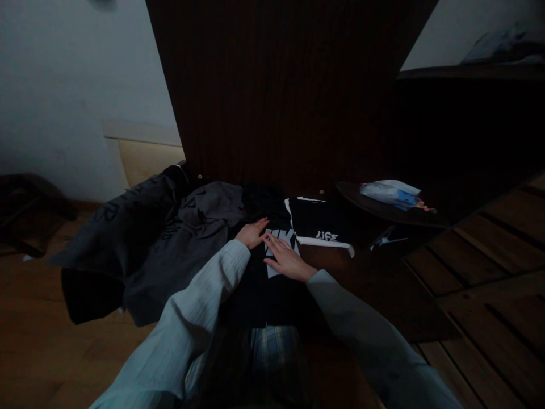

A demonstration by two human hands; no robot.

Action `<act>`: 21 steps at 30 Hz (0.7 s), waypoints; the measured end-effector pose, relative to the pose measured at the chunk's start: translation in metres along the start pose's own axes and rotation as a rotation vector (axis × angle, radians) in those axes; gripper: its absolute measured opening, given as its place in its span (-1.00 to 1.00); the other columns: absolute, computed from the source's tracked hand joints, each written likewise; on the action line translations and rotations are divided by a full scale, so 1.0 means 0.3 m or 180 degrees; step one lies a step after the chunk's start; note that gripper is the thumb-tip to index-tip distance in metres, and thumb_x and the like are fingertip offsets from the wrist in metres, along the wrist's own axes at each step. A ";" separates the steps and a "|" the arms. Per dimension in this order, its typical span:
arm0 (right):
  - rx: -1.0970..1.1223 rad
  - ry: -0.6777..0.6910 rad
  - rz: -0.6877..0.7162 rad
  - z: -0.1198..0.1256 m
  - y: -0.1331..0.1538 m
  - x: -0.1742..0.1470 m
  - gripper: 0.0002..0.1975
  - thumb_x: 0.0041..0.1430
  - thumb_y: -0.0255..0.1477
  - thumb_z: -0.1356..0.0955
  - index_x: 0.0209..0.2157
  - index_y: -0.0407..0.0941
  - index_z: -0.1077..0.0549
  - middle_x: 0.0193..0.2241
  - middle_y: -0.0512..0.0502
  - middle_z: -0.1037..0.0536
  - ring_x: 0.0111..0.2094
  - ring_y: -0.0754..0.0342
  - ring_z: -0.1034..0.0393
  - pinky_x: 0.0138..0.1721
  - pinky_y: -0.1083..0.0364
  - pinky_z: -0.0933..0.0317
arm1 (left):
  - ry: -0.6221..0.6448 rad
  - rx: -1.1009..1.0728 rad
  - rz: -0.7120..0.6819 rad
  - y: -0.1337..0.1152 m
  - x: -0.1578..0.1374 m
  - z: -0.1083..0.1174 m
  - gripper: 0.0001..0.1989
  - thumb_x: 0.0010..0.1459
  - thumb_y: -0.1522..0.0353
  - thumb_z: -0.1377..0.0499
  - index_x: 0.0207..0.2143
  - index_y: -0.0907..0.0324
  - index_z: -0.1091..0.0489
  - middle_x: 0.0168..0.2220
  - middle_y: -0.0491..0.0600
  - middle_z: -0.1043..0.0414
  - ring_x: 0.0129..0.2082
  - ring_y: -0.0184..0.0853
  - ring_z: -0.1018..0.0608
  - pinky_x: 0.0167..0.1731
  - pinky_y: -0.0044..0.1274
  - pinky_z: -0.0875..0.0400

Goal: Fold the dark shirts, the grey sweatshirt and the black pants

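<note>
A black garment point(264, 301) with a pale grey print lies in front of me, its near edge close to my knees. Flat on its print rests my right hand point(288, 259), fingers stretched out. My left hand point(252, 233) also lies on the black cloth, at the print's upper left, with its fingers extended and close to the right hand's fingertips. Just right of my hands is a folded black garment point(313, 218) with white lettering and white edges. Dark grey clothing point(183, 255) is heaped to the left. The dim light hides the folds.
A dark wooden panel point(281, 96) rises behind the clothes. At the right, a clear plastic packet point(392, 194) sits on a small rounded shelf point(366, 201). Wooden slats point(489, 244) lie farther right. A dark stool-like object point(34, 210) stands at the far left on the wooden floor point(38, 318).
</note>
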State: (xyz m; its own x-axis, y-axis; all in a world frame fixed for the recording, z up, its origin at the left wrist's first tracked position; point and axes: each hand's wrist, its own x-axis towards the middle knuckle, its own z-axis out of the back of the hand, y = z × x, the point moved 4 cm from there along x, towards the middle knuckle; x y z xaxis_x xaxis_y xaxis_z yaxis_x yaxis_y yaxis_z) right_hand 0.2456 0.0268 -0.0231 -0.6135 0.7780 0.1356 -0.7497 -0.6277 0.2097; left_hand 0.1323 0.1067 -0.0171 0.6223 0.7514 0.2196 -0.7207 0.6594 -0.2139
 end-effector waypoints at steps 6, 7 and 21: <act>0.0026 -0.0046 -0.0028 0.011 0.002 -0.001 -0.35 0.18 -0.20 -0.14 0.21 -0.14 0.17 0.24 -0.23 0.24 0.22 -0.05 0.24 0.15 -0.10 0.15 | -0.0367 -0.0113 0.0303 -0.015 -0.056 0.049 -0.62 0.17 0.37 0.12 0.02 0.27 -0.21 -0.03 0.06 -0.35 -0.02 -0.33 -0.37 -0.02 -0.51 -0.25; 0.0012 -0.0020 -0.0025 0.010 0.002 0.000 -0.37 0.18 -0.20 -0.14 0.21 -0.14 0.13 0.24 -0.23 0.22 0.22 -0.04 0.23 0.15 -0.09 0.16 | -0.0392 -0.0138 0.0393 -0.014 -0.075 0.054 -0.63 0.17 0.39 0.13 -0.01 0.25 -0.24 -0.06 0.05 -0.37 -0.03 -0.34 -0.38 -0.03 -0.52 -0.26; 0.0060 0.0229 -0.0065 0.002 0.002 -0.003 -0.34 0.16 -0.12 -0.12 0.20 -0.19 0.07 0.21 -0.20 0.05 0.23 0.01 0.26 0.17 -0.07 0.23 | 0.0035 0.0517 0.0454 -0.018 -0.188 0.015 -0.48 0.17 0.11 0.13 0.12 0.14 -0.11 0.17 0.02 -0.09 0.17 -0.19 -0.12 0.07 -0.30 -0.09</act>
State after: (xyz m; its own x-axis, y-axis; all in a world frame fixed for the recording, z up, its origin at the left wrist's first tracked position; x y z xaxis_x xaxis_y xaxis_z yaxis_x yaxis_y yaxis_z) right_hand 0.2459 0.0256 -0.0225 -0.6149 0.7862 0.0614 -0.7577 -0.6107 0.2300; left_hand 0.0997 0.0605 -0.0239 0.5130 0.8377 0.1875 -0.8410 0.5342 -0.0857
